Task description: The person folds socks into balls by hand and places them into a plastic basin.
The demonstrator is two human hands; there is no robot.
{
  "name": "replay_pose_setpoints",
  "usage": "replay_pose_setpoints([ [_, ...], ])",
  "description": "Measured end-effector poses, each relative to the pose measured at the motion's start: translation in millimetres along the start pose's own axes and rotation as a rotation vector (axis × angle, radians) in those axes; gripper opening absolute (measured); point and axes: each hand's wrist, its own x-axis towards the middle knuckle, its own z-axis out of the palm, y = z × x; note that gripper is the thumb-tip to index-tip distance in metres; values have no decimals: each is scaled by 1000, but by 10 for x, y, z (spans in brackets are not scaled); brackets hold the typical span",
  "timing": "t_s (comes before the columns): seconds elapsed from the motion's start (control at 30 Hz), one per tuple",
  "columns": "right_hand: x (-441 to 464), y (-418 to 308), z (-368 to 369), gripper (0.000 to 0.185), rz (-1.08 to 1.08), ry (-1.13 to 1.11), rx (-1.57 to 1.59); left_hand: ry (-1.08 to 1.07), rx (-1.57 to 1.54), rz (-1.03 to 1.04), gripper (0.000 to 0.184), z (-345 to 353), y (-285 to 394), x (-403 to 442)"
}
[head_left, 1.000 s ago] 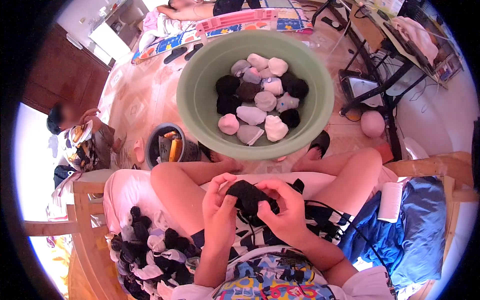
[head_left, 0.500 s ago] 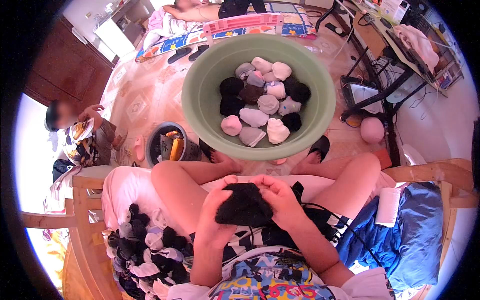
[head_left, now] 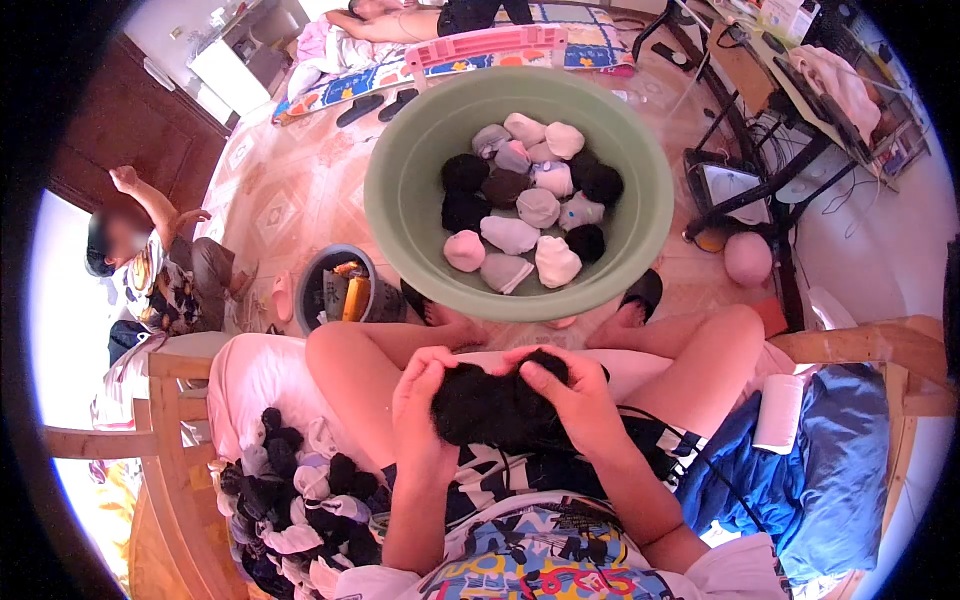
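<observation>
Over my lap, both hands grip a pair of black socks (head_left: 482,412). My left hand (head_left: 420,395) is closed on the left side of the dark fabric. My right hand (head_left: 580,400) holds the right side, its thumb pressed on a rounded, bunched part. Folds hide some fingertips. Beyond my knees, a large green basin (head_left: 400,240) contains several balled socks (head_left: 508,235) in black, white, grey and pink. A heap of loose socks (head_left: 290,500) lies beside my left thigh.
A grey bin (head_left: 385,305) with wrappers stands by my left foot. At the left sits another person (head_left: 165,260); a further person (head_left: 400,22) lies on a floor mat. Blue cloth (head_left: 840,450) and a white paper roll (head_left: 776,415) lie at my right. Wooden armrests flank me.
The black fabric went from one flat, spread piece to a bunched shape with a rounded lump at my right hand. My hands moved slightly apart. The seated person raised an arm.
</observation>
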Motion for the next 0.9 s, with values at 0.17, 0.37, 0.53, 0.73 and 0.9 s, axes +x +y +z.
replay_pose_setpoints([
  [0.17, 0, 26, -50, 27, -30, 242, 97, 191, 5, 143, 14, -29, 30, 29],
  [0.37, 21, 2, -80, 31, -167, 309, 189, 291, 139, 293, 10, -230, -21, 85],
  [0.53, 44, 72, -174, 37, -379, 411, 78, 212, 601, 304, 17, -131, 91, 112],
  [0.73, 32, 68, -305, 35, -425, 143, 183, -43, 1023, -63, 26, -406, -155, 280],
  [0.9, 41, 107, -248, 41, -398, 219, 174, -154, 459, -141, 18, -769, -400, 378],
])
